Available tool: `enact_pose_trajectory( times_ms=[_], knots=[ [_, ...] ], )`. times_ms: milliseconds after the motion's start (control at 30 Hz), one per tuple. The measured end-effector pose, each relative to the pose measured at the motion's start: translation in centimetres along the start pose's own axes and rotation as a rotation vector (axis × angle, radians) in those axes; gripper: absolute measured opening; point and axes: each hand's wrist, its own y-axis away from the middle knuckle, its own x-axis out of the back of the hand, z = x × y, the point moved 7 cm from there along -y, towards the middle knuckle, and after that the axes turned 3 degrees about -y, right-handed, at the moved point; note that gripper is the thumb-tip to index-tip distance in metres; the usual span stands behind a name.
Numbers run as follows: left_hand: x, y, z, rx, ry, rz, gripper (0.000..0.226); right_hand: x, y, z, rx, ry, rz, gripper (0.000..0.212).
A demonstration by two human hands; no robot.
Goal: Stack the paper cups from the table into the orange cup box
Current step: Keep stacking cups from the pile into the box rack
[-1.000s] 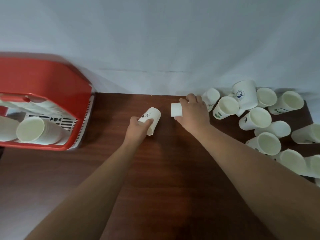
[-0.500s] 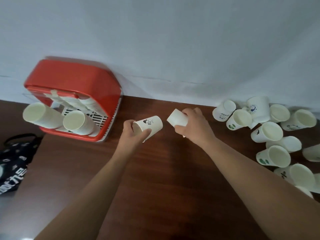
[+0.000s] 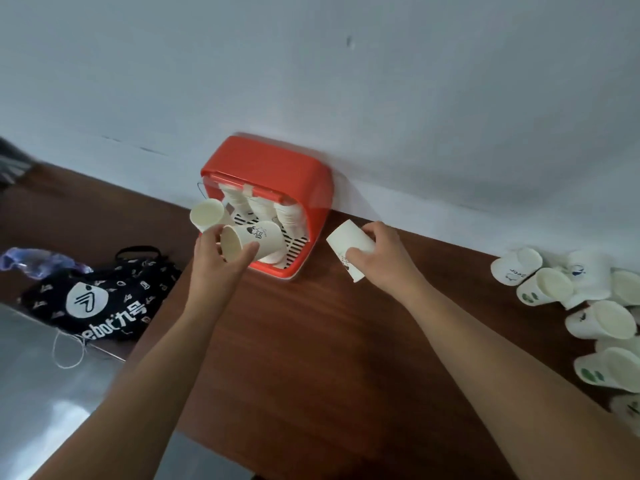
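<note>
Left hand (image 3: pixel 214 265) grips 1 paper cup (image 3: pixel 251 242) at the orange cup box (image 3: pixel 277 168) opening, seemingly to nest it onto a stack (image 3: pixel 291 216) inside; right hand (image 3: pixel 381 258) holds a 2nd cup (image 3: pixel 349 245) ready just beside the box.

Cup box (image 3: pixel 277 168): at your 12 o'clock on the tabletop (image 3: pixel 311 341), its back against the wall (image 3: pixel 311 64).
Cup stacks (image 3: pixel 291 216): lying inside the cup box; one stack (image 3: pixel 207 213) juts out past the box's left front corner.
Left grip (image 3: pixel 214 268): at your 11 o'clock, just before the box's opening, holding the first cup (image 3: pixel 252 242) on its side.
Right grip (image 3: pixel 384 258): at your 1 o'clock, just right of the box, holding the second cup (image 3: pixel 348 242) above the tabletop.
Loose cups (image 3: pixel 588 306): heaped at your 3 o'clock, well apart from the box.
Bag (image 3: pixel 97 299): at your 9 o'clock, left of the left grip.
Plastic wrap (image 3: pixel 34 261): at the bag's 10 o'clock.
</note>
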Motion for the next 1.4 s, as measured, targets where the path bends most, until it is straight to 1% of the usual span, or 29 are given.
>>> enact_pose_trajectory(
  times_ms=[100, 167, 367, 433, 500, 567, 633, 733, 833, 900, 967, 1067, 1167, 1267, 1367, 1400],
  knots=[
    [0.9, -2.5, -0.6, -0.029, -0.112, 0.004, 0.072, -2.0, 0.4, -0.5, -0.035, 0.0, 0.023, 0.053],
    [0.5, -3.9, -0.4, -0.074, -0.198, -0.034, 0.074, -2.8, 0.8, -0.6, -0.068, -0.006, 0.064, 0.053],
    [-2.6, -7.7, -0.8, -0.275, -0.372, -0.209, 0.077, -4.2, 1.3, -0.7, -0.14, -0.117, 0.171, 0.047],
    [-3.7, -8.3, -0.8, -0.359, -0.445, -0.246, 0.078, -5.0, 1.4, -0.6, -0.156, -0.173, 0.157, 0.046],
    [-5.0, -8.8, -1.2, -0.433, -0.525, -0.303, 0.079, -6.0, 1.4, -0.7, -0.174, -0.175, 0.136, 0.045],
    [-6.3, -9.1, -1.8, -0.472, -0.579, -0.391, 0.083, -6.6, 1.3, -1.1, -0.17, -0.128, 0.137, 0.042],
    [-7.2, -9.5, -2.7, -0.485, -0.585, -0.469, 0.086, -7.1, 1.1, -1.7, -0.175, -0.126, 0.14, 0.041],
    [-7.4, -9.9, -3.6, -0.492, -0.513, -0.546, 0.092, -8.2, 0.6, -2.8, -0.204, -0.162, 0.094, 0.045],
    [-6.6, -9.7, -4.2, -0.444, -0.361, -0.573, 0.099, -9.1, 0.2, -4.3, -0.168, -0.103, 0.068, 0.061],
    [-5.3, -9.8, -5.1, -0.337, -0.236, -0.541, 0.09, -9.5, -0.2, -5.7, -0.091, -0.012, 0.124, 0.078],
    [-4.1, -9.8, -6.1, -0.237, -0.12, -0.528, 0.073, -10.1, -0.8, -6.9, -0.011, 0.062, 0.189, 0.086],
    [-2.8, -9.7, -7.0, -0.131, -0.032, -0.508, 0.051, -12.0, -1.8, -8.7, 0.128, 0.153, 0.203, 0.079],
    [-2.1, -9.7, -7.3, -0.041, 0.07, -0.506, 0.045, -14.3, -2.7, -9.9, 0.252, 0.321, 0.169, 0.074],
    [-2.2, -10.0, -7.6, -0.018, 0.177, -0.544, 0.048, -15.7, -3.8, -10.4, 0.317, 0.395, 0.183, 0.073],
    [-2.7, -10.4, -8.1, 0.004, 0.224, -0.598, 0.069, -17.0, -5.2, -10.3, 0.283, 0.388, 0.142, 0.078],
    [-2.9, -10.5, -8.1, 0.012, 0.233, -0.616, 0.069, -17.4, -5.6, -10.1, 0.258, 0.373, 0.105, 0.08]
  ],
)
